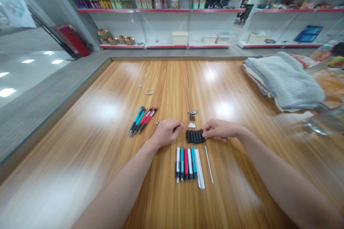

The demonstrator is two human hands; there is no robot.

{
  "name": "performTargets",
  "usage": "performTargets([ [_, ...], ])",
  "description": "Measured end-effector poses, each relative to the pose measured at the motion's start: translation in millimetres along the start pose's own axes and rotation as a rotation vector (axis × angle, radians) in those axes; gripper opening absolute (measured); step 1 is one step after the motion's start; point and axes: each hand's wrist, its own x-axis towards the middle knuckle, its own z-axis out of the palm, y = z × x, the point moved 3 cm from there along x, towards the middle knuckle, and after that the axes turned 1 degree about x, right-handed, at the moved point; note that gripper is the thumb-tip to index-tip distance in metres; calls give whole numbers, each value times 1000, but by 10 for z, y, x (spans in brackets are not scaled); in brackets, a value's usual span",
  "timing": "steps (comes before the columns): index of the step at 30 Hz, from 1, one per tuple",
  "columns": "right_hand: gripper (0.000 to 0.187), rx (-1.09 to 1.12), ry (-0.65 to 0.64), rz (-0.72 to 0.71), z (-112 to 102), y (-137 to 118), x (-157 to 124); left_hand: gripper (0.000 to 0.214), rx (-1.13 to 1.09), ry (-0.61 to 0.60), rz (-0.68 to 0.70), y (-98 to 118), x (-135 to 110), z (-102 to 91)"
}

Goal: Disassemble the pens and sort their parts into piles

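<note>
My right hand (220, 129) pinches at the right end of a row of black pen grips (194, 136), its fingertips on the last grip. To the left of that row my left hand (168, 131) is closed, fingers curled inward; what it holds is hidden. A small dark tip (157, 123) shows just beyond its knuckles. Above the grips lie small white pieces (191, 125), dark springs (191, 118) and a fan of metal pen tips (192, 112). Below are coloured pen barrels (186, 164) and white refills (199, 169), with one refill (209, 164) apart.
Several whole pens (143, 121) lie left of my left hand. Farther off are a thin looped strip (149, 92) and a tiny shiny piece (140, 86). Folded cloths (287, 78) and a clear container (325, 120) occupy the right side. Shelves (161, 10) stand beyond the table.
</note>
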Motion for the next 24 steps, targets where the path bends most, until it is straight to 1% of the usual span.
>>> performTargets([
  [12, 29, -65, -63, -23, -19, -38, -29, 21, 6, -14, -4, -1, 1, 0],
  [17, 34, -144, -105, 59, 4, -16, -31, 20, 9, -20, -4, -6, -1, 2],
  [20, 35, -217, -170, 114, 70, -7, -23, 20, 18, -22, -7, -7, 2, 1],
  [24, 39, -249, -265, 167, 187, 5, -5, 20, 30, -22, -10, -4, 5, 0],
])
